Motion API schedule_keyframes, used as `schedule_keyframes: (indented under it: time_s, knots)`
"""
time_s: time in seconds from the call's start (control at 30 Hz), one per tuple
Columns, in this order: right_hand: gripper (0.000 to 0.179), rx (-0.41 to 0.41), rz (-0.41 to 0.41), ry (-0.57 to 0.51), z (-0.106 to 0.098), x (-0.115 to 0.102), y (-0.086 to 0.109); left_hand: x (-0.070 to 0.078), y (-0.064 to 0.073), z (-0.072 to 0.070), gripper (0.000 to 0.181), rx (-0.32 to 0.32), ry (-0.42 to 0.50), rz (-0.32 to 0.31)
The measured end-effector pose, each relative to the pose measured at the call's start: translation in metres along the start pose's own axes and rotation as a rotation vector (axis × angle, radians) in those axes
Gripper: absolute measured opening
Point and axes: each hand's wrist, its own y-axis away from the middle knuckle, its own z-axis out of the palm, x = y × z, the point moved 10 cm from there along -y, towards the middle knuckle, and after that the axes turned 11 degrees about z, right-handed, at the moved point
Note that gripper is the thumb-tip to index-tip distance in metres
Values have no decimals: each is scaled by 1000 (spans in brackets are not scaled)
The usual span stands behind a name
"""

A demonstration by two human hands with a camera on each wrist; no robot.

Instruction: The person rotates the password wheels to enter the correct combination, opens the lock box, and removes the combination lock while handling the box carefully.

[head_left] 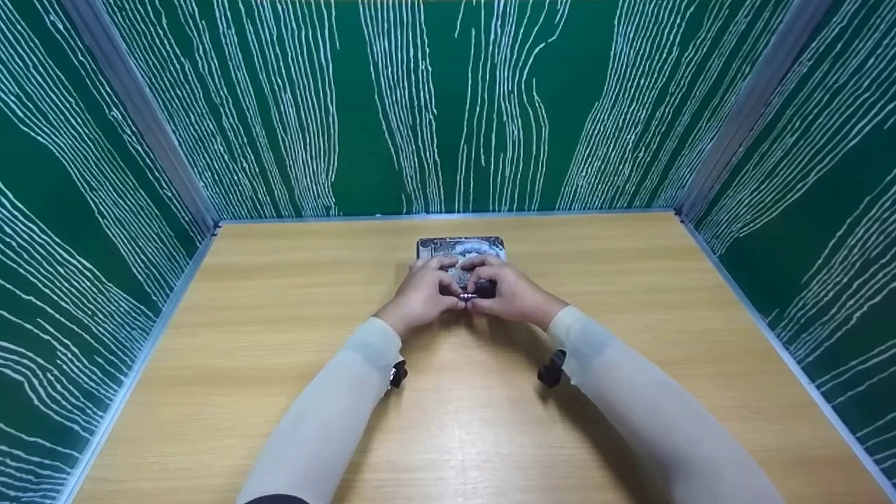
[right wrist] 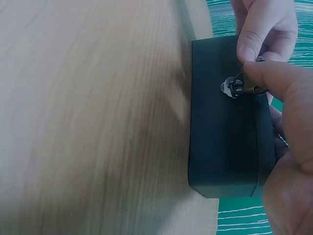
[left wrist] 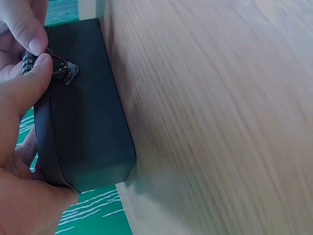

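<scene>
A black box [left wrist: 88, 122] with a patterned lid [head_left: 481, 246] sits on the table, its front side facing me. A small combination padlock [head_left: 467, 297] with a row of number dials hangs by its shackle from a metal catch [left wrist: 71, 73] on that front. My left hand [head_left: 420, 295] pinches the padlock from the left, thumb tip at the dials. From the right, my right hand [head_left: 514, 290] pinches it too, and the two thumb tips nearly meet. Other fingers of both hands rest on the lid. The digits are too small to read.
The wooden table [head_left: 448, 406] reaches out on all sides of the box. Green walls [head_left: 371, 140] with white wavy lines enclose its back and sides. Grey metal posts [head_left: 150, 119] stand at the rear corners. Each wrist carries a small black device [head_left: 553, 369].
</scene>
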Motion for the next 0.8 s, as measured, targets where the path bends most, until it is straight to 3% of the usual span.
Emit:
schedule_keyframes:
  time_s: [0.8]
  knots:
    - [13,-1,15,-14,1,1,-1,1,1,-1,10,-13,-11,-5]
